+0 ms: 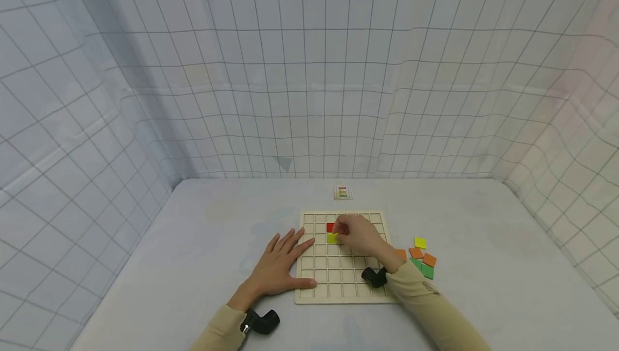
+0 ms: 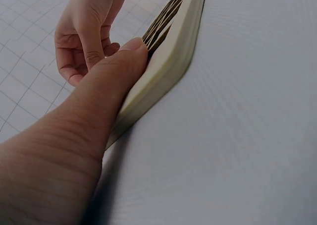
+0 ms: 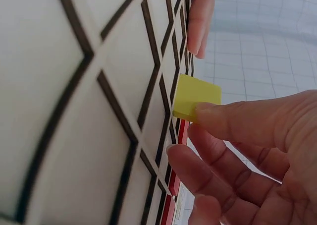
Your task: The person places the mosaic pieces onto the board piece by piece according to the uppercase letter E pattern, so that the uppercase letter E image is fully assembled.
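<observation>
A pale wooden grid board (image 1: 338,301) lies flat before me. My left hand (image 1: 280,267) rests along its left side with fingers spread, fingertips and thumb over the rim; in the left wrist view the thumb (image 2: 121,59) lies on the edge near a corner. Over the board's upper middle, my right hand (image 1: 360,235) pinches a yellow square tile (image 3: 196,96) between thumb and fingers. That tile stands tilted, its far edge right at the grid bars. Just beyond it, a red tile (image 1: 331,227) sits in a cell, partly hidden by the right hand.
Right of the board lie loose tiles: a yellow one (image 1: 420,243), several orange ones (image 1: 429,259) and green ones (image 1: 427,271), some partly behind the right forearm. A small card with a coloured grid pattern (image 1: 343,192) stands beyond the board. Grid-patterned curtains (image 1: 309,98) surround the white table.
</observation>
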### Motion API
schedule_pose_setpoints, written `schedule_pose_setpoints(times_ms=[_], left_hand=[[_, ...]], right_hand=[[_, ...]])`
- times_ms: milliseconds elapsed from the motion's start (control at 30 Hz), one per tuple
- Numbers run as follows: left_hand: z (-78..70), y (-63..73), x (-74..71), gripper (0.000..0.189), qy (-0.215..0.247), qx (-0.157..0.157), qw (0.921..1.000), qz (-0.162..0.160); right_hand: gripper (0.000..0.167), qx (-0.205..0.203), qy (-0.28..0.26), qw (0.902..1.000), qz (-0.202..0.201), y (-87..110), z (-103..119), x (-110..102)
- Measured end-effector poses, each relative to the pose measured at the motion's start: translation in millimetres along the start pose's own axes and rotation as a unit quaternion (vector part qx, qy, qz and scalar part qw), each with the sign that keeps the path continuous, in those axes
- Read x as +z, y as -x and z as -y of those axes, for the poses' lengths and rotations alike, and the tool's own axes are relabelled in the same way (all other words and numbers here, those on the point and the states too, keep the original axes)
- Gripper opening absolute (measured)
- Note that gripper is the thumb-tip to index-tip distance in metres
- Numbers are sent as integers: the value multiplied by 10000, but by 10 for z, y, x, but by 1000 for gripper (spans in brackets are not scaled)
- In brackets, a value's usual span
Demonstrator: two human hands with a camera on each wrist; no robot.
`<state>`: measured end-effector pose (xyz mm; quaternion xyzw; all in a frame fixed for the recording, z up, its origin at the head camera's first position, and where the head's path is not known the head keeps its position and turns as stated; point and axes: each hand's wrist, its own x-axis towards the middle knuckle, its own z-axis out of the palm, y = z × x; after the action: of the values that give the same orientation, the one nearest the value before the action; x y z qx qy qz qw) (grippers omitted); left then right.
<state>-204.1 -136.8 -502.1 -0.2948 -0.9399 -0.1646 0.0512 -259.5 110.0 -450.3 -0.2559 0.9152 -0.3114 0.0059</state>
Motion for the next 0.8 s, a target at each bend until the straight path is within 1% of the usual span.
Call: schedule_pose_setpoints(times_ms=[133, 333, 533, 700, 800], left_hand=[[-1, 1, 0, 95, 1, -5, 10000, -1], [2, 5, 8, 94, 25, 23, 10000, -18], [4, 19, 12, 93, 41, 147, 9997, -180], [-1, 14, 4, 94, 46, 119, 9998, -146], [-8, 11, 1, 94, 34, 111, 9998, -133]], right_hand=[[14, 148, 97, 9998, 8, -6, 14, 2], [11, 256, 144, 9996, 2, 0, 11, 7], [9, 277, 219, 9994, -16, 25, 12, -2], [12, 212, 374, 9991, -8, 44, 19, -11], [15, 161, 406, 9990, 62, 52, 23, -17]])
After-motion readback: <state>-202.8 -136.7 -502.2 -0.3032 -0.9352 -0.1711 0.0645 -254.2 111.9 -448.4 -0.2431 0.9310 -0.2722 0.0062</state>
